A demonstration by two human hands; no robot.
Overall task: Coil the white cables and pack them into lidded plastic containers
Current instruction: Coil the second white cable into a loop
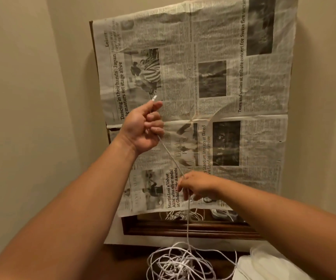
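Observation:
My left hand (144,126) is raised in front of the newspaper and grips a white cable (172,156) near its end; the plug tip (154,97) sticks up past the fingers. The cable runs taut down to my right hand (198,186), which pinches it lower down. From there it hangs straight into a tangled pile of white cables (181,263) on the surface below. At the bottom right lies a stack of translucent plastic containers (264,265), partly hidden by my right forearm.
A mirror in a dark wooden frame (183,229) leans on the wall, mostly covered by taped newspaper (213,77). Its uncovered bottom strip reflects the cables. Beige walls close in on the left and right.

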